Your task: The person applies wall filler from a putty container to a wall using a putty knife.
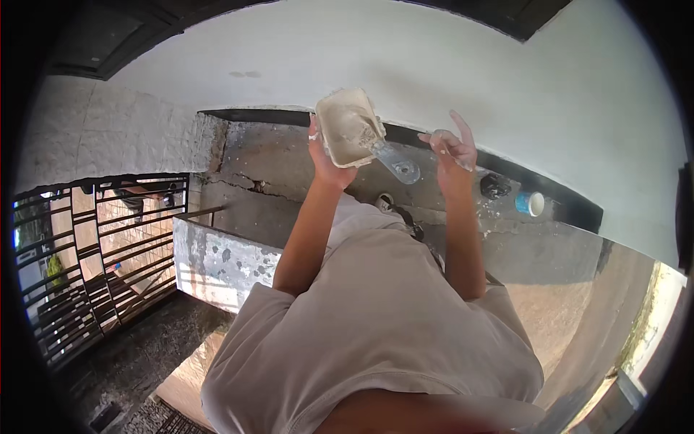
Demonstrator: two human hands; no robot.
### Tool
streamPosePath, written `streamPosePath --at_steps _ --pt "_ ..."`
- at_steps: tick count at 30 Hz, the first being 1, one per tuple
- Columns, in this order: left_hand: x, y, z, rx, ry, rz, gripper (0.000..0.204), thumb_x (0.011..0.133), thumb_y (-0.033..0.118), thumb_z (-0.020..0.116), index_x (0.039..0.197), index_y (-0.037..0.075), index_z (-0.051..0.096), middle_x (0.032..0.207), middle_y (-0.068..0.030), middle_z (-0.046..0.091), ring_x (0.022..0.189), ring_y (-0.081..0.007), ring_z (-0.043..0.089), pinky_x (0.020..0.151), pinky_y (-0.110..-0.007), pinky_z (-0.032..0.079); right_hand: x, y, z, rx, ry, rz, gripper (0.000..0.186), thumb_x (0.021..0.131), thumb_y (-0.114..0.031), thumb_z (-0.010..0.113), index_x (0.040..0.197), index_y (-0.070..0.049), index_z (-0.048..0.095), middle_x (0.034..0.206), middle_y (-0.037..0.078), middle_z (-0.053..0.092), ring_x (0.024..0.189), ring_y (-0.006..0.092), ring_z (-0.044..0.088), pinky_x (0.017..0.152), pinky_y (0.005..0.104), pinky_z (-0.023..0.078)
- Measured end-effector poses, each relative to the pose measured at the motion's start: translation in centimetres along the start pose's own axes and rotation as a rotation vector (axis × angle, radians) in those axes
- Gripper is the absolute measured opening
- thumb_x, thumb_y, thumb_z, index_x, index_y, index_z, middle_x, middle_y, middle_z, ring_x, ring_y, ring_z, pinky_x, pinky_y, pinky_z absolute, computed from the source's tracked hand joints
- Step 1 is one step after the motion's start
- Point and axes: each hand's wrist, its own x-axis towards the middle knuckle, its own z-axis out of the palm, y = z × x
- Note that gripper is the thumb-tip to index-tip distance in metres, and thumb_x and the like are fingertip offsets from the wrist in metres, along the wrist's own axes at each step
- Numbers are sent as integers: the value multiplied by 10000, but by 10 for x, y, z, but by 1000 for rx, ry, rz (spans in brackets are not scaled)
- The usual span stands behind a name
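My left hand (332,168) is wrapped round the side and underside of a square, cream-coloured tub (323,130) and holds it up before the wall. Pale paste coats the inside of the tub. A putty knife with a clear, bluish handle (397,163) rests in it, its blade end in the paste and its handle sticking out over the rim toward the right. My right hand (454,153) is raised to the right of the tub, apart from the handle. Its fingers are spread and smeared with white, with nothing visible in them.
A pale wall (463,72) stands in front, with a dark band along its foot. On the floor to the right lie a black plastic bag (494,186) and a blue-and-white cup (536,204). To the left are a low, patchy wall (217,260) and a metal railing (108,246).
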Motion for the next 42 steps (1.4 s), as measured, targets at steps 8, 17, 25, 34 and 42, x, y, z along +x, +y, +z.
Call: streamPosePath --at_steps 8,17,25,34,42 --pt "3 5 12 -59 -182 -142 856 899 729 393 1471 93 401 1319 -249 559 1125 -419 602 881 -547 542 0 -27 11 69 26 82 656 878 -12 727 1450 -13 407 868 53 649 824 167 617 840 349 506" --pt "0 8 16 -48 -189 -179 860 888 740 406 1482 118 394 1327 -245 557 1133 -445 602 881 -598 538 4 -10 20 254 43 21 402 897 -15 716 1277 20 588 919 30 625 853 127 613 790 297 534" --pt "-1 12 19 -47 -224 -188 855 893 740 391 1482 121 393 1320 -228 564 1138 -450 600 879 -607 534 10 -11 21 114 15 -37 558 858 19 730 1368 49 506 913 61 675 849 179 684 911 368 566" --pt "-2 11 13 -41 -208 -187 867 888 755 379 1490 130 385 1334 -217 556 1178 -431 580 924 -605 503 17 -14 26 254 67 -68 852 839 34 741 1528 -24 243 872 79 718 902 234 711 988 460 524" --pt "1 11 10 -32 -211 -183 869 895 743 378 1490 110 384 1340 -235 547 1177 -434 579 919 -602 511 15 -14 23 383 127 -39 793 839 29 750 1492 -20 303 924 167 739 920 264 721 947 489 556"
